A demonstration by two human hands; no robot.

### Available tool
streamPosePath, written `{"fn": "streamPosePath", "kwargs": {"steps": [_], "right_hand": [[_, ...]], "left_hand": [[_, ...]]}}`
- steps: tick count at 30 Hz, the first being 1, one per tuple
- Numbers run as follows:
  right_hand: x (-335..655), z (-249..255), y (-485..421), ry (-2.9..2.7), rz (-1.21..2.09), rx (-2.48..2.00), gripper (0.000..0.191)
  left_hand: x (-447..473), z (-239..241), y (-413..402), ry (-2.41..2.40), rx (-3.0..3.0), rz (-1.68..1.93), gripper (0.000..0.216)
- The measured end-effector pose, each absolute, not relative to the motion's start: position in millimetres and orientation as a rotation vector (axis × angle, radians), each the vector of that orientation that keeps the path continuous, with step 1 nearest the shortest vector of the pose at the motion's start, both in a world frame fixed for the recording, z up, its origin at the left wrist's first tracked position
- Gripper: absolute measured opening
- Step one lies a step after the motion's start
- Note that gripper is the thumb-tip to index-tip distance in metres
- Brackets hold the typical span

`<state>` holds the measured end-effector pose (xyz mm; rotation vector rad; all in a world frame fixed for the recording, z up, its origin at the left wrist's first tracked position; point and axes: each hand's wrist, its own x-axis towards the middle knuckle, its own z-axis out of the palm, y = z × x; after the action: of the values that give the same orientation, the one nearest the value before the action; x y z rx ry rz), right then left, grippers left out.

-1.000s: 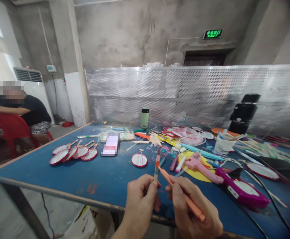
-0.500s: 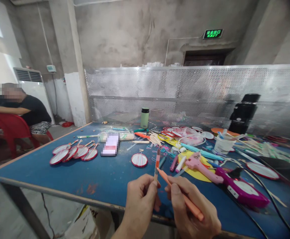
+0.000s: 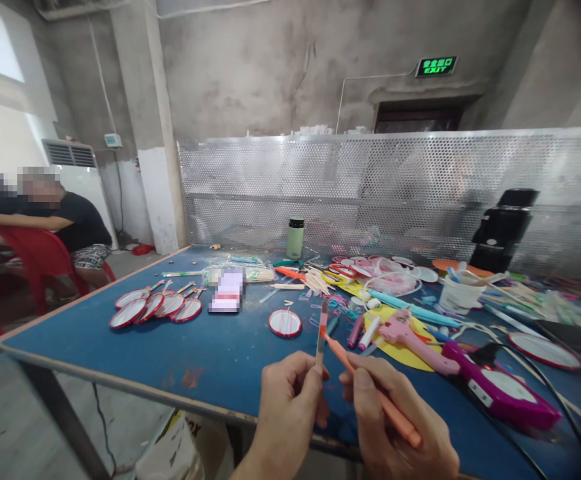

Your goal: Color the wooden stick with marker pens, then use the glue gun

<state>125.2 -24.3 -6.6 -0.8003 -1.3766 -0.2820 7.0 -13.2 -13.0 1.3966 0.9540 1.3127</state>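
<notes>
My left hand (image 3: 293, 400) pinches the lower end of a flat wooden craft stick (image 3: 322, 327), which stands upright above the table's front edge. Bands of pink, orange and grey colour show on the stick's face. In my right hand (image 3: 400, 417) lies an orange marker pen (image 3: 388, 407), held like a pencil, its tip against the stick's side. Just beyond the stick are a purple marker (image 3: 355, 331) and a white-and-pink marker (image 3: 369, 333). A round white disc with a red rim (image 3: 285, 323) rests on the table to the left.
Several red-rimmed discs with stick handles (image 3: 156, 305) overlap at left, near a phone (image 3: 227, 291). A green bottle (image 3: 295, 239) stands behind. To the right are a pink glue gun (image 3: 420, 343), a purple power strip (image 3: 505, 387) with cables, and a white cup (image 3: 460, 293).
The view has shifted slightly, so everything sits a little further right in the picture. Both hands keep their hold on the craft stick and the marker pen, with the tip still at the stick.
</notes>
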Motion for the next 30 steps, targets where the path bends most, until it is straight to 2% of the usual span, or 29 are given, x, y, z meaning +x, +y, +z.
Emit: {"fn": "streamPosePath", "kwargs": {"steps": [30], "right_hand": [[123.5, -8.3, -19.2, -1.31, -0.334, -0.821, 0.012]], "left_hand": [[6.4, -11.9, -13.1, 0.951, 1.388, 1.314, 0.034]]}}
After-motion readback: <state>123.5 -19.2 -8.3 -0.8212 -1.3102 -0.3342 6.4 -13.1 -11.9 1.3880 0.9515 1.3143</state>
